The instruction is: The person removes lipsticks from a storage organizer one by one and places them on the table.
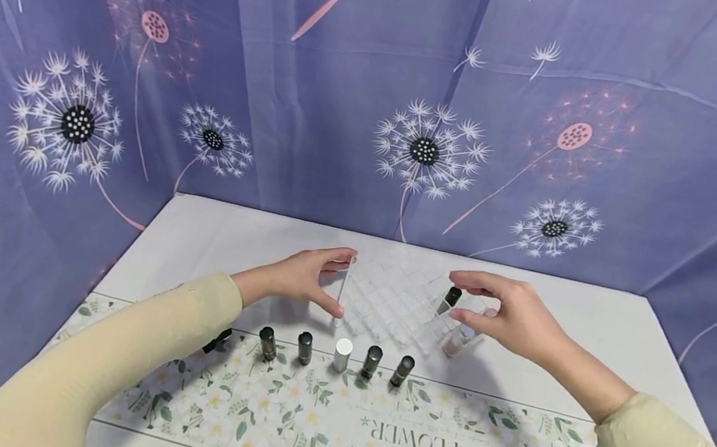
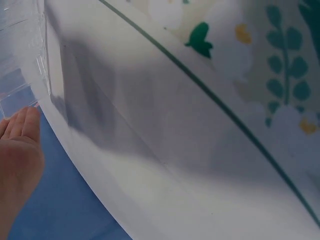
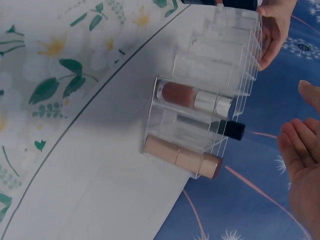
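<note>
A clear plastic lipstick organizer (image 1: 388, 300) with a grid of slots stands on the white table. My left hand (image 1: 307, 274) holds its left end, thumb at the front corner and fingers at the back. Over the organizer's right end hovers my right hand (image 1: 514, 317), fingers relaxed; the right wrist view shows this hand (image 3: 305, 160) apart from the organizer with nothing in it. Three tubes fill slots at that end: a lip gloss (image 3: 177, 95) with a silver cap, a black-capped tube (image 3: 232, 130) in the middle, and a beige-pink tube (image 3: 185, 155) outermost.
Several lipstick tubes stand in a row in front of the organizer, most of them black (image 1: 372, 362), with one silver tube (image 1: 342, 355) among them. They are on a floral strip (image 1: 311, 421) across the white table (image 1: 201, 229). A purple dandelion curtain (image 1: 337, 93) encloses the back and sides.
</note>
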The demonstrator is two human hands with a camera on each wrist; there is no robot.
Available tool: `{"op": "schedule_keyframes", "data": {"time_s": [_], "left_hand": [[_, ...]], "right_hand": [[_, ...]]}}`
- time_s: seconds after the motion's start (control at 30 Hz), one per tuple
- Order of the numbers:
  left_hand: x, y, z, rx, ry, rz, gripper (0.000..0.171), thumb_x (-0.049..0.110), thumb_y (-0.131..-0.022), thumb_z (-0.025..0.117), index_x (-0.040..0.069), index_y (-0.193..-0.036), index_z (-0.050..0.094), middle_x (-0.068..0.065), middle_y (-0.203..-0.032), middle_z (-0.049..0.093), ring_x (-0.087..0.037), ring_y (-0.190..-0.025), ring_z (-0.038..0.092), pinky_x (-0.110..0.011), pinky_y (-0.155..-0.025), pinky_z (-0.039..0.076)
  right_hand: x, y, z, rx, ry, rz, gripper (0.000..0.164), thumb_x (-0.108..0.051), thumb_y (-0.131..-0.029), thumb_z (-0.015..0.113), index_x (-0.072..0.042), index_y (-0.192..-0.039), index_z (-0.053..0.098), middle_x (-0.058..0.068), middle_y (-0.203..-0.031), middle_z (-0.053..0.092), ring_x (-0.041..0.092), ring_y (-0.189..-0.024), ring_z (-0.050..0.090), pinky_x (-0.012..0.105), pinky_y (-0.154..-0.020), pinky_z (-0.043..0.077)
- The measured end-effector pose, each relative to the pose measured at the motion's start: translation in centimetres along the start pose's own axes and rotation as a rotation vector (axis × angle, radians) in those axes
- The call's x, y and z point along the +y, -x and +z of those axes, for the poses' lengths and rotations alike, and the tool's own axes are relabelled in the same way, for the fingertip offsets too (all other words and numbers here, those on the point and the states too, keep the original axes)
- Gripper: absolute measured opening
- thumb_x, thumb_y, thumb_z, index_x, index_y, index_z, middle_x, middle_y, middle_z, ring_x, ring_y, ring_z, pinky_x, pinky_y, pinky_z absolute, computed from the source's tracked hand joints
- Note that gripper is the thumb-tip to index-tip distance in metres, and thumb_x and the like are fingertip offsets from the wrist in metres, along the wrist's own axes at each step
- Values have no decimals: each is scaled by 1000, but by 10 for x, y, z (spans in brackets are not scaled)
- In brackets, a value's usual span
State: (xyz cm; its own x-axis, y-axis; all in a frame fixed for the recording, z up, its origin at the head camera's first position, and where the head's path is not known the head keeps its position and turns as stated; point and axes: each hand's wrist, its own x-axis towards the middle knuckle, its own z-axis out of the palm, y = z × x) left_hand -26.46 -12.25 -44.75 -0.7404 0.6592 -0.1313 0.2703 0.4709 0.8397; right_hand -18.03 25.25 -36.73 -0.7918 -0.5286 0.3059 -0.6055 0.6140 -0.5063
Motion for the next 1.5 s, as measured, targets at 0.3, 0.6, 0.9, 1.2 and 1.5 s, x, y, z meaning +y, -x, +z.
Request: {"op": "schedule_keyframes", "data": {"time_s": [0.3, 0.6, 0.9, 1.2, 1.5], "left_hand": [[-2, 0, 1, 14, 29, 6, 116, 17, -79, 99, 7, -170, 27, -12, -172, 35, -29, -156, 39, -35, -129, 36], [-2, 0, 2, 17, 44, 4, 116, 15, -79, 98, 6, -170, 27, -13, -172, 35, -30, -156, 39, -36, -130, 34], [-2, 1, 3, 21, 68, 16, 114, 13, -80, 97, 4, -169, 27, -15, -172, 35, -32, -156, 39, -37, -130, 34], [-4, 0, 3, 19, 76, 11, 116, 13, -79, 98, 7, -170, 27, -12, -173, 35, -29, -157, 38, -35, -130, 33], [-3, 0, 3, 19, 84, 3, 115, 11, -78, 98, 7, -170, 28, -12, -172, 35, -29, -157, 38, -35, -130, 33]], "right_hand": [[13, -2, -3, -10, 51, 26, 48, -12, -91, 88, -7, -136, 72, 11, -129, 76, 34, -115, 74, 44, -95, 64], [24, -3, 0, -39, 20, 101, 47, -15, -93, 86, -5, -137, 71, 14, -130, 75, 35, -117, 73, 47, -101, 62], [34, -3, 7, -49, -13, 146, 48, -15, -94, 85, -4, -138, 71, 16, -131, 75, 36, -118, 73, 49, -103, 61], [41, -4, 14, -37, -41, 183, 48, -16, -94, 85, -3, -138, 70, 17, -130, 75, 36, -118, 72, 50, -104, 60], [44, -6, 17, -33, -52, 206, 50, -19, -94, 85, -3, -139, 69, 19, -131, 74, 38, -121, 71, 52, -106, 59]]}}
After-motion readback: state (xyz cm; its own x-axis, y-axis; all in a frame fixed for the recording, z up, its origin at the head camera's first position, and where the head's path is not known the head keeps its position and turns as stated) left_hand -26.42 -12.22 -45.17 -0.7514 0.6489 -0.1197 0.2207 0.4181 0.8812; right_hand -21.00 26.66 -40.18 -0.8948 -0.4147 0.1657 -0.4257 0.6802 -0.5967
